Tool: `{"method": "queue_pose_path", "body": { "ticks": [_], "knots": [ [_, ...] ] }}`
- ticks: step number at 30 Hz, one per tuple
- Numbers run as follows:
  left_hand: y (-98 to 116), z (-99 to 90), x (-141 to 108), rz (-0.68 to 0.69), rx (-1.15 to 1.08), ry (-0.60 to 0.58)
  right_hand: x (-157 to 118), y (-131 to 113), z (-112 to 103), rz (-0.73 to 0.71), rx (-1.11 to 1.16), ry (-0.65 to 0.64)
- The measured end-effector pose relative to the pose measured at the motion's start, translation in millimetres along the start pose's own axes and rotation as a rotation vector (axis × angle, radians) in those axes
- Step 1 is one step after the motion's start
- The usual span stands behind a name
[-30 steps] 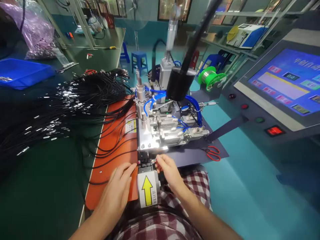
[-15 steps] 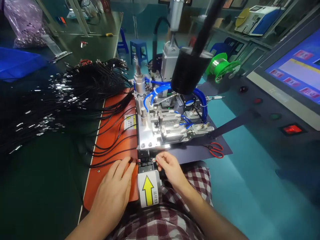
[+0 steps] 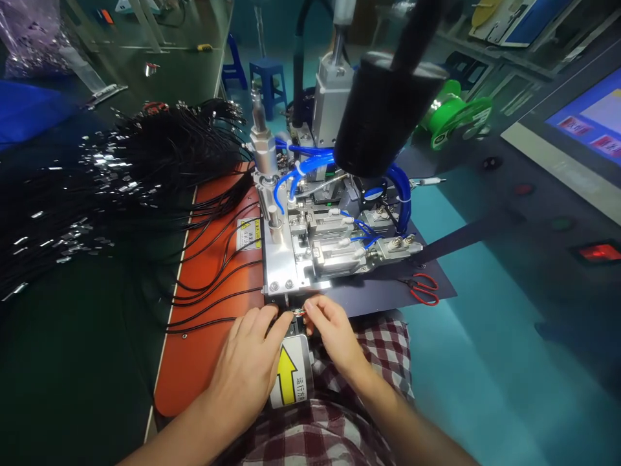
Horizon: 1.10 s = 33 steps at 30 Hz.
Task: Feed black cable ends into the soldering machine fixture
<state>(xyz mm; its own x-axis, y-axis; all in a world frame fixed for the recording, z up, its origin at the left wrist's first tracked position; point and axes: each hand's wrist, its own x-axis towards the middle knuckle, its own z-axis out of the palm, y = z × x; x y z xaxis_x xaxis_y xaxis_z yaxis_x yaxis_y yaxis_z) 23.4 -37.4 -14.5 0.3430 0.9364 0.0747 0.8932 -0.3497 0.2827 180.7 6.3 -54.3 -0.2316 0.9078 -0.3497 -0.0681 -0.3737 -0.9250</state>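
Observation:
My left hand (image 3: pixel 250 353) lies over the end of a black cable (image 3: pixel 204 323), fingers bent and thumb reaching to the small coloured wire ends (image 3: pixel 299 312). My right hand (image 3: pixel 334 330) pinches at the right side of those wire ends with thumb and forefinger; a tiny metal connector may be there, too small to tell. Both hands are at the dark fixture track (image 3: pixel 292 328) at the front of the bench machine (image 3: pixel 279 259). Below it sits a white plate with a yellow arrow (image 3: pixel 288 375), partly covered by my left hand.
Several black cables lie across the orange board (image 3: pixel 179 378), from a large cable bundle (image 3: pixel 174 145) at left. Red-handled cutters (image 3: pixel 424 289) rest on the grey plate to the right. A black cylinder (image 3: pixel 383 116) hangs overhead; behind it is a green wire spool (image 3: pixel 456 115).
My left hand has slid right along the cable, its thumb now close to my right fingertips and covering part of the fixture. My right hand stays almost in place. The view has shifted slightly.

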Motion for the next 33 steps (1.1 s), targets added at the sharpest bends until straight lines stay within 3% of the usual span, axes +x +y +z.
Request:
{"method": "queue_pose_path", "body": {
  "ticks": [5, 10, 15, 21, 33],
  "knots": [
    [-2, -0.9, 4, -0.052, -0.122, -0.029, -1, 2, 4, 0.014, 0.028, 0.029],
    [-15, -3.2, -17, -0.146, -0.262, 0.036, 0, 3, 6, 0.073, 0.153, -0.006],
    [-22, -5.1, -46, -0.163, -0.005, 0.051, 1, 3, 5, 0.076, 0.169, 0.002],
    [-20, -3.6, -53, -0.106, 0.305, 0.069, 1, 3, 6, 0.046, 0.145, 0.000],
    [-22, -1.2, -53, -0.084, 0.364, 0.084, -17, 14, -17, 0.096, 0.176, 0.137]
  ]
}}
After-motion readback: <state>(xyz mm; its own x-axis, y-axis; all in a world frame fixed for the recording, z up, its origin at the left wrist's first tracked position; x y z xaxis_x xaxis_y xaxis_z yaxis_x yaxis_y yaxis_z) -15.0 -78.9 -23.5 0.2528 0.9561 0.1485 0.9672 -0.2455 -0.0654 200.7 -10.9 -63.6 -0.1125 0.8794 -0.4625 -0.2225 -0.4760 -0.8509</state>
